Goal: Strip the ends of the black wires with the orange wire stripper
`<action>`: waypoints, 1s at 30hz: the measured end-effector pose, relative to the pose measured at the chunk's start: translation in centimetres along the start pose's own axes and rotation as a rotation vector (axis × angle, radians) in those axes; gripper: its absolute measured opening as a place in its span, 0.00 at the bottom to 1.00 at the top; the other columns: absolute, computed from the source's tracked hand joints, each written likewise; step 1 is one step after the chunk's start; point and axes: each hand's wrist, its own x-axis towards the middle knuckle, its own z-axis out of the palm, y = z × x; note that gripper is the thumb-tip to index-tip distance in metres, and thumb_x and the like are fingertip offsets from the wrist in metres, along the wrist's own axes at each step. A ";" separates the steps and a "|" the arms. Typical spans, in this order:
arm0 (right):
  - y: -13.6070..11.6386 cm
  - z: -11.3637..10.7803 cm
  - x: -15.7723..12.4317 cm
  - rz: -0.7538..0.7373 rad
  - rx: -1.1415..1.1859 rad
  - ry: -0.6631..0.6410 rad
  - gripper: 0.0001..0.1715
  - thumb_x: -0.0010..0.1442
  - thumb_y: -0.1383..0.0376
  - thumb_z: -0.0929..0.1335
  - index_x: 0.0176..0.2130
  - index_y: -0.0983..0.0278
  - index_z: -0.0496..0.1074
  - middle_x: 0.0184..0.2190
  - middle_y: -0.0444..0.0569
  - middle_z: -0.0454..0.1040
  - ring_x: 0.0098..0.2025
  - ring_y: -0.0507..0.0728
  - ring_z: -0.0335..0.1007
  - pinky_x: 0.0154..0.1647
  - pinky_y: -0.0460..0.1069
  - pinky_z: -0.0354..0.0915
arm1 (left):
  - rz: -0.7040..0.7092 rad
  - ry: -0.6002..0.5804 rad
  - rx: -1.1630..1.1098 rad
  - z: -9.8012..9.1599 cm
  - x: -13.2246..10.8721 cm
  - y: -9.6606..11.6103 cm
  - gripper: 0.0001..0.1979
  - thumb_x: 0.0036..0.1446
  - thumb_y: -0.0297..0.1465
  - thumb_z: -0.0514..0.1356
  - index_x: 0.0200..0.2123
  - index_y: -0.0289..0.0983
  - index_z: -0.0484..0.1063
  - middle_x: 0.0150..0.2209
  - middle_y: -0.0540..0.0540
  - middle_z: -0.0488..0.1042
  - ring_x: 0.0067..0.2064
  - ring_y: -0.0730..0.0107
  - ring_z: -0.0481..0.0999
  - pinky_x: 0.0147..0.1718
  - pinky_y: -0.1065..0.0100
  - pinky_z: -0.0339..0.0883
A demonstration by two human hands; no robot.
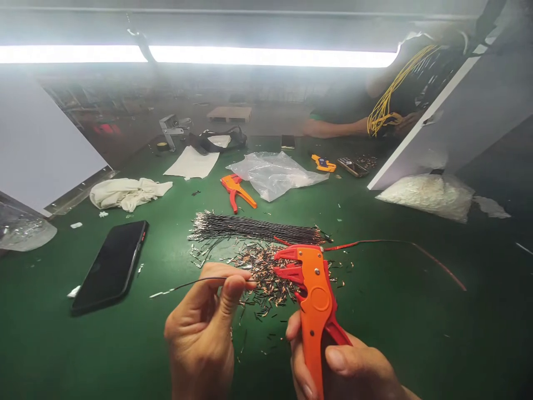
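Between thumb and forefinger, my left hand (208,322) pinches a thin black wire (194,284) with a pale metal terminal at its left end. The wire's other end points toward the jaws of an orange and red wire stripper (314,294); whether it touches them I cannot tell. My right hand (353,364) is wrapped round the stripper's handles, and the jaws stand apart. Behind the tool lies a bundle of black wires (258,226) with metal terminals on the left ends. A heap of short wire scraps (266,278) spreads beneath the wire and jaws.
A second wire stripper (238,191) lies by a clear plastic bag (277,172). The phone (110,266) and white cloth (129,193) are left; a filled bag (428,194) is right. A red strip (400,241) runs rightward. Across the table, a person's hands (400,122) hold yellow wires (389,100).
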 end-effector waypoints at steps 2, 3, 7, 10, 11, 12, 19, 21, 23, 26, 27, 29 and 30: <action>0.6 -0.3 -0.1 -0.034 -0.021 -0.008 0.24 0.58 0.63 0.71 0.52 0.69 0.71 0.27 0.48 0.76 0.26 0.50 0.70 0.31 0.46 0.65 | 0.036 0.018 -0.001 -0.2 0.2 0.0 0.06 0.64 0.30 0.63 0.32 0.42 0.78 0.32 0.52 0.73 0.38 0.73 0.71 0.35 0.76 0.66; 0.8 -0.3 -0.1 -0.038 -0.032 0.003 0.25 0.56 0.64 0.73 0.53 0.68 0.71 0.29 0.47 0.75 0.28 0.51 0.70 0.32 0.46 0.65 | 0.050 0.019 0.003 -0.2 0.3 0.0 0.07 0.64 0.30 0.63 0.32 0.41 0.78 0.31 0.52 0.72 0.38 0.73 0.71 0.34 0.76 0.66; 1.5 -0.2 -0.1 -0.036 0.067 0.009 0.32 0.46 0.73 0.74 0.51 0.62 0.71 0.34 0.44 0.75 0.34 0.51 0.71 0.38 0.49 0.65 | 0.169 -0.023 0.016 0.0 0.2 0.1 0.06 0.64 0.27 0.62 0.34 0.40 0.78 0.30 0.51 0.73 0.35 0.72 0.71 0.33 0.73 0.66; 1.7 -0.2 0.1 -0.042 0.114 0.021 0.38 0.39 0.79 0.69 0.50 0.61 0.72 0.35 0.44 0.76 0.35 0.53 0.72 0.39 0.51 0.68 | 0.239 -0.087 0.059 0.0 -0.1 0.1 0.07 0.64 0.25 0.61 0.39 0.41 0.79 0.29 0.51 0.74 0.33 0.72 0.72 0.33 0.70 0.66; 1.6 -0.2 0.1 -0.055 0.106 0.046 0.40 0.37 0.80 0.67 0.51 0.61 0.71 0.35 0.44 0.76 0.35 0.53 0.73 0.39 0.53 0.69 | 0.236 -0.109 0.074 0.0 -0.3 0.2 0.07 0.64 0.26 0.61 0.40 0.42 0.79 0.28 0.52 0.74 0.33 0.72 0.72 0.33 0.70 0.66; 1.5 -0.1 0.2 -0.075 0.096 0.068 0.41 0.35 0.79 0.67 0.51 0.61 0.71 0.35 0.45 0.77 0.35 0.54 0.73 0.40 0.54 0.70 | 0.225 -0.126 0.086 0.0 -0.4 0.2 0.07 0.65 0.26 0.61 0.41 0.43 0.79 0.26 0.52 0.74 0.32 0.72 0.72 0.34 0.70 0.66; -0.3 1.5 -0.5 -0.055 0.030 0.124 0.30 0.47 0.67 0.70 0.52 0.60 0.69 0.34 0.47 0.76 0.36 0.58 0.73 0.42 0.58 0.70 | 0.075 -0.131 0.106 0.2 -1.2 0.6 0.06 0.64 0.30 0.63 0.40 0.47 0.80 0.28 0.55 0.76 0.21 0.80 0.72 0.26 0.73 0.66; -0.7 1.7 -0.6 -0.154 -0.086 0.185 0.27 0.50 0.64 0.70 0.52 0.60 0.70 0.36 0.49 0.78 0.39 0.60 0.72 0.43 0.57 0.69 | 0.033 -0.139 0.075 0.4 -1.5 0.8 0.05 0.63 0.31 0.63 0.39 0.46 0.80 0.26 0.55 0.74 0.22 0.78 0.72 0.25 0.73 0.65; -0.9 1.7 -0.6 -0.285 -0.239 0.296 0.26 0.52 0.64 0.69 0.52 0.58 0.70 0.38 0.50 0.79 0.43 0.60 0.72 0.46 0.54 0.67 | -0.011 -0.197 0.041 0.6 -1.6 1.0 0.05 0.63 0.30 0.63 0.38 0.45 0.80 0.23 0.54 0.73 0.23 0.76 0.71 0.25 0.73 0.65; -1.1 1.6 -0.4 -0.354 -0.274 0.455 0.25 0.56 0.66 0.69 0.53 0.55 0.69 0.39 0.47 0.80 0.38 0.56 0.72 0.38 0.49 0.68 | -0.011 -0.399 0.038 0.8 -1.5 1.0 0.05 0.62 0.27 0.63 0.36 0.42 0.79 0.24 0.52 0.75 0.27 0.74 0.72 0.29 0.73 0.67; -1.3 1.6 -0.3 -0.331 -0.247 0.484 0.25 0.57 0.66 0.70 0.54 0.54 0.68 0.38 0.46 0.79 0.34 0.55 0.72 0.35 0.48 0.68 | 0.006 -0.484 0.053 0.8 -1.5 0.9 0.06 0.62 0.26 0.63 0.36 0.41 0.79 0.27 0.51 0.76 0.29 0.73 0.74 0.30 0.72 0.68; -1.5 1.9 -0.2 -0.265 -0.203 0.504 0.27 0.59 0.66 0.71 0.57 0.52 0.67 0.37 0.45 0.79 0.28 0.53 0.70 0.29 0.48 0.68 | 0.045 -0.618 0.098 0.9 -1.5 0.5 0.05 0.60 0.24 0.63 0.37 0.39 0.79 0.31 0.47 0.77 0.35 0.69 0.76 0.36 0.69 0.71; -1.6 2.0 -0.1 -0.235 -0.194 0.511 0.28 0.60 0.65 0.71 0.57 0.52 0.66 0.37 0.44 0.79 0.27 0.53 0.69 0.27 0.47 0.68 | 0.052 -0.657 0.123 1.0 -1.5 0.3 0.05 0.60 0.24 0.64 0.36 0.38 0.80 0.34 0.45 0.77 0.39 0.66 0.77 0.39 0.68 0.72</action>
